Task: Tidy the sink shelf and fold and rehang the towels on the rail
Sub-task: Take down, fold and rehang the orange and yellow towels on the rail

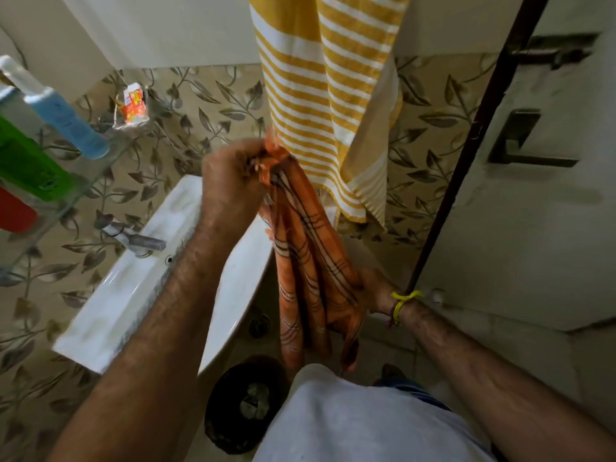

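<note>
Door [533, 201], pale, fills the right side; dark handle [523, 141] on it. Leaf-patterned tiled wall [186, 105] behind everything.

White sink [133, 285] lower left, tap [136, 240] at its back edge, basin looks bare. Left forearm crosses over the sink's right half.

Yellow striped towel [320, 95] hangs from above frame, centre; its lower edge sits just behind the orange towel.

Orange checked towel [306, 268] bunched lengthwise, stretched between both hands, in front of the sink's right end. Left hand [233, 181] clenched around its upper end, fringe sticking out above the fist. Right hand [373, 291] closed on the lower part; tail dangles below.

Black bin [240, 405] on the floor below the sink; contents unclear.

Glass shelf [66, 201], far left, carries a green bottle [30, 161], a blue tube [63, 125], a red container [15, 211], and a small orange-and-white packet [135, 103] at the far end.

Yellow wristband [401, 303] on right wrist.
</note>
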